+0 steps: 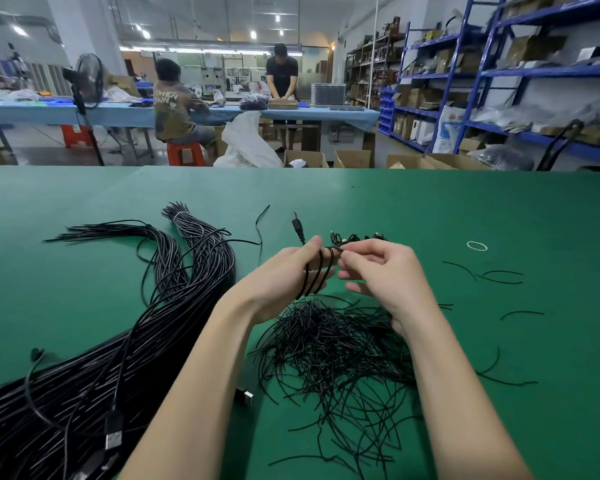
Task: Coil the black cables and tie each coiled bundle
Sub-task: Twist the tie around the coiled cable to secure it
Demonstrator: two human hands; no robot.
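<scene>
Black cable (317, 273) lying in several loops around the left hand (284, 282), above the middle of the green table (430, 209). USB plug (298, 226) of that cable sticking up just past the left thumb. Left hand gripping the coil, fingers curled inside the loops, thumb pressing on top. Right hand (385, 271) meeting the left at the top of the coil, thumb and forefinger pinching something dark there; whether cable end or tie, cannot tell. Remaining right fingers hanging loosely curled.

Directly below both hands, lying on the table: pile of short black ties (333, 351), tangled, with single strands spreading out to the right. Just beyond the hands, partly hidden by them: finished coils (357, 238), small connectors showing. Lying to the left: large bundle of uncoiled cables (174, 306), running from the near left corner toward the table's middle, splitting into two tails, one bound with a pale band. Loose USB connectors showing near the bundle's near end. Lying well to the right: white rubber band (477, 246).

Beyond the table: two people working at a blue bench (118, 112), blue shelving (499, 74) standing on the right.
</scene>
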